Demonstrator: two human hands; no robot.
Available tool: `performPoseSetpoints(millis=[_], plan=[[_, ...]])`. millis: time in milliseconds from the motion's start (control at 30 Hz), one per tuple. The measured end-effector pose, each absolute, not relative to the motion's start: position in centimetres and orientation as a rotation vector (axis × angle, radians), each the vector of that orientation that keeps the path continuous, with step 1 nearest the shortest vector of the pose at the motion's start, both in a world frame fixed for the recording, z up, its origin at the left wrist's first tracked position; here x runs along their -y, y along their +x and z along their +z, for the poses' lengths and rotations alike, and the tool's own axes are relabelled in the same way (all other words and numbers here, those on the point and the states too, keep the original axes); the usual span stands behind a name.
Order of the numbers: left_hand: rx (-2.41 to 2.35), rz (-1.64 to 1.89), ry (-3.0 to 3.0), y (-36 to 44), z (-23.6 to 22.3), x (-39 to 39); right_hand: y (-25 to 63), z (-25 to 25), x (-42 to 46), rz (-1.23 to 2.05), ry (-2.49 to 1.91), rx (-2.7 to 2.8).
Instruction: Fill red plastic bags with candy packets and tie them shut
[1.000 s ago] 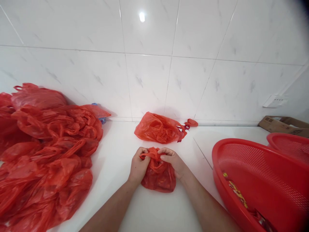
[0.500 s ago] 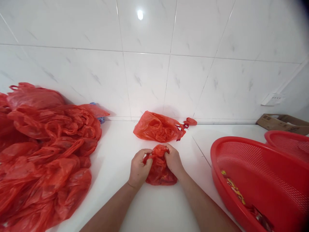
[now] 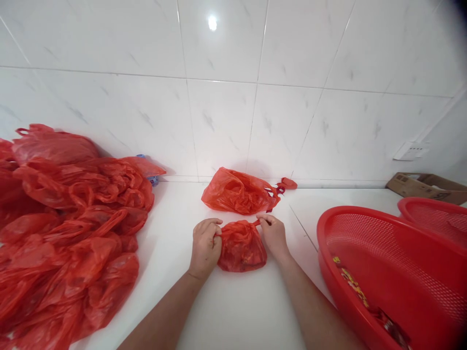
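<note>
A small red plastic bag (image 3: 242, 248) rests on the white table between my hands, its top gathered and drawn out to both sides. Dark contents show dimly through the thin plastic; I cannot make out what they are. My left hand (image 3: 206, 247) is closed on the bag's left handle. On the other side, my right hand (image 3: 273, 236) pinches the right handle between thumb and fingers. Just behind lies a crumpled red plastic bag (image 3: 239, 192), touched by neither hand.
A heap of red plastic bags (image 3: 76, 233) covers the left side. At right stands a red perforated basket (image 3: 412, 272) with some wrapped packets (image 3: 353, 287) inside, and a second red basket (image 3: 434, 214) behind it. A cardboard box (image 3: 425, 187) sits by the tiled wall (image 3: 226, 131).
My hands have moved apart, pulling the bag's handles outward to left and right. The bag's top has gone from bunched and loose to drawn tight.
</note>
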State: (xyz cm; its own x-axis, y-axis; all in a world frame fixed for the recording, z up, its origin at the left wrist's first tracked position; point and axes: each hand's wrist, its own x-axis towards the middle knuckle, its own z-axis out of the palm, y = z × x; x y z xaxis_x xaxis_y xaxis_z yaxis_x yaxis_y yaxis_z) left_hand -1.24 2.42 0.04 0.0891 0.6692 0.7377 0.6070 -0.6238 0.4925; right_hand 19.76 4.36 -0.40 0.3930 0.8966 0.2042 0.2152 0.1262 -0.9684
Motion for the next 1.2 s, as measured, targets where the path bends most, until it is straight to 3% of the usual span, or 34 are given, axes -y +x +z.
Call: performPoseSetpoints(millis=[167, 433, 667, 767, 933, 1100, 1200], plan=[[-1.484, 1.677, 2.300, -3.9, 0.1, -3.6, 22.0, -1.6, -5.0, 0.388, -1.567, 1.105], [-1.467, 1.714, 2.277, -3.4, -0.1, -3.3, 22.3, -2.5, -4.8, 0.349, -1.622, 1.248], [-1.386, 1.105, 2.543, -0.3, 0.4, -1.3, 18.9, -2.4, -3.8, 0.584, -1.370, 1.802], [-1.419, 1.030, 2.462, -1.0, 0.4, -1.6, 17.8, -2.4, -3.5, 0.602, -1.336, 1.750], [-1.725, 1.450, 2.185, -6.5, 3.6, -2.5, 18.2, -2.2, -3.5, 0.685, -1.488, 1.445], [-2.263, 1.985, 1.887, -16.0, 8.5, -1.8, 17.8, -2.1, -3.5, 0.659, -1.455, 1.603], [-2.625, 2.044, 1.670, -20.4, 9.9, -1.2, 17.4, -2.4, -3.5, 0.622, -1.445, 1.661]])
